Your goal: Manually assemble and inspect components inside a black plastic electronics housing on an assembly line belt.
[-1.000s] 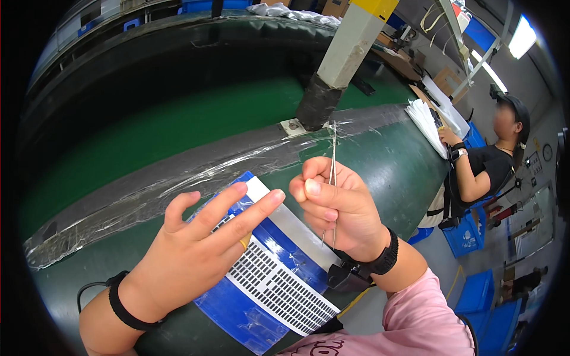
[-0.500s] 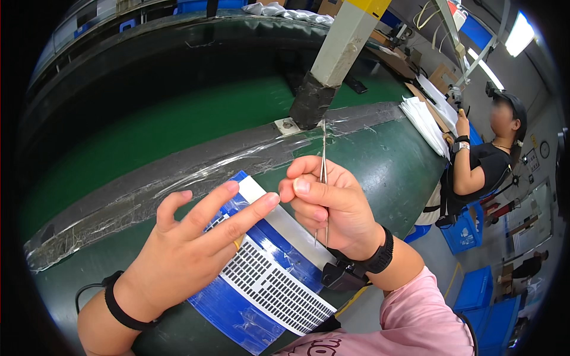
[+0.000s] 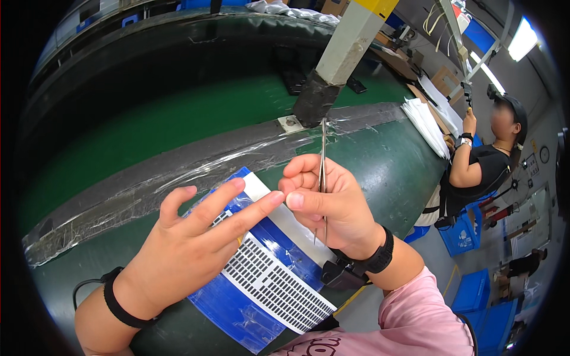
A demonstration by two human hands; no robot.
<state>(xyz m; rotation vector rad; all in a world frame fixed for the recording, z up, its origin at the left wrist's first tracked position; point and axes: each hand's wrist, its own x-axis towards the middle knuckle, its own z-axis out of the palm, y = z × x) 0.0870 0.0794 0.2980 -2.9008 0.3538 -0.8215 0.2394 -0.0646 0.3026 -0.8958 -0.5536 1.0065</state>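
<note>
My right hand (image 3: 332, 199) is closed around slim metal tweezers (image 3: 323, 142). They stand upright through its fingers, with two thin prongs showing below. The thumb tip and a bent finger meet beside the fingertip of my left hand; anything tiny between them cannot be made out. My left hand (image 3: 193, 246) is open, its fingers spread over a blue board (image 3: 237, 317). Across that board runs a white strip sheet (image 3: 279, 279) with rows of small black rectangles. A plain pale strip (image 3: 285, 216) lies along the board's far edge, partly behind my hands.
A grey post (image 3: 350, 50) with a dark wrapped foot rises from the green table (image 3: 380, 166). Taped grey edging (image 3: 148, 190) crosses beyond the board. White sheets (image 3: 424, 124) lie at the right; a person (image 3: 490, 148) stands there near blue crates (image 3: 463, 234).
My right thumb has shifted slightly left and down, toward my left forefinger. The tweezers' lower prongs sit a little closer together. The left hand has barely moved.
</note>
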